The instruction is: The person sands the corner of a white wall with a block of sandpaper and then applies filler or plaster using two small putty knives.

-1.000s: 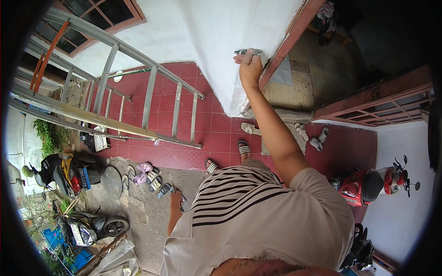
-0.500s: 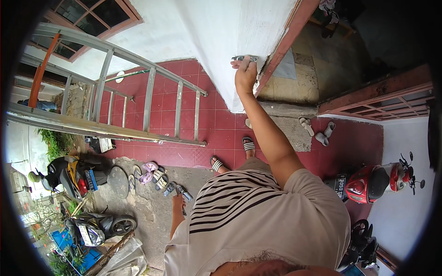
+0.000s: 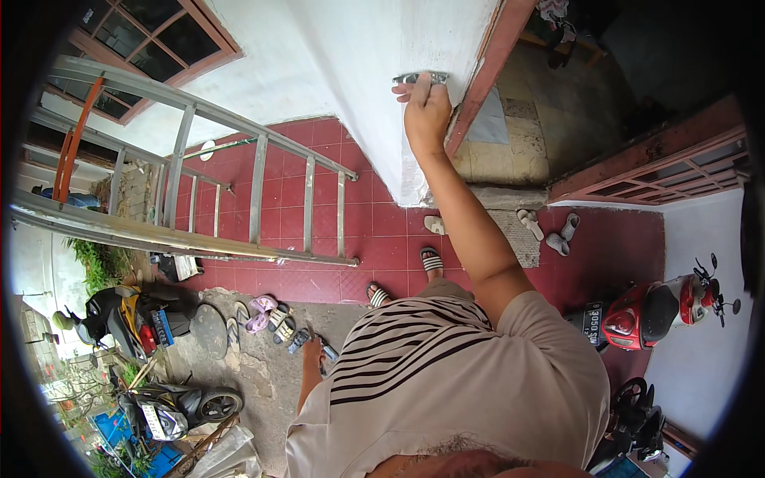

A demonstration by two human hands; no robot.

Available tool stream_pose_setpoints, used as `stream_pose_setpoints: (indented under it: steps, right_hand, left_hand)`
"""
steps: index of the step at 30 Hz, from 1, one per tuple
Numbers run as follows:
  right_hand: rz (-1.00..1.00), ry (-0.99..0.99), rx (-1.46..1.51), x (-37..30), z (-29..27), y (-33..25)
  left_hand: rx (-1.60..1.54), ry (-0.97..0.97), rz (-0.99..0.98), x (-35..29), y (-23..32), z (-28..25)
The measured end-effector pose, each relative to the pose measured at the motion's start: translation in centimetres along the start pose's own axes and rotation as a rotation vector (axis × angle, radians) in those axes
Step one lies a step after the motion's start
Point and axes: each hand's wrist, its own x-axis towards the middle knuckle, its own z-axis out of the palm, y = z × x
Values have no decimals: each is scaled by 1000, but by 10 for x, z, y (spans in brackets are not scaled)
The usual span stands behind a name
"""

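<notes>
My right hand (image 3: 427,111) reaches up on a stretched arm, its fingers closed round a putty knife (image 3: 408,79). The wide metal blade lies against the white wall (image 3: 370,56), close to the reddish door frame (image 3: 488,68). Grey smears mark the blade, and its handle is hidden in my grip. Low at my side, my left hand (image 3: 312,352) is closed on a thin dark thing, too small and half covered to name. Slippers on the ground show just behind that hand.
An aluminium ladder (image 3: 257,191) stands at left on the red tiled floor (image 3: 362,231). Several pairs of slippers (image 3: 261,313) line the concrete edge. Motorbikes (image 3: 127,323) are parked at lower left, a red scooter (image 3: 629,323) at right. A doormat (image 3: 518,239) lies before the doorway.
My right hand and the putty knife have moved a little higher along the wall. The whole view has shifted slightly, and my left hand stays low at my side.
</notes>
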Motion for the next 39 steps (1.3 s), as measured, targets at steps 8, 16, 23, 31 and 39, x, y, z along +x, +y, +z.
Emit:
stream_pose_setpoints:
  steps: [8,16,23,31,39]
  right_hand:
    - [264,51,43,-22,-16,90]
    - [-93,-64,87,45,-2,-98]
    - [-116,-41,-19,55,-9,-94]
    - [-21,-78,99,43,4,-95]
    - [-309,-125,90,131,9,-265]
  left_hand:
    - [116,-80,70,35,35,14]
    - [-19,-49,-61,43,35,22]
    - [62,-112,15,51,49,31]
    - [-31,-59,-73,46,44,28]
    - [-67,36,-166,37,82,37]
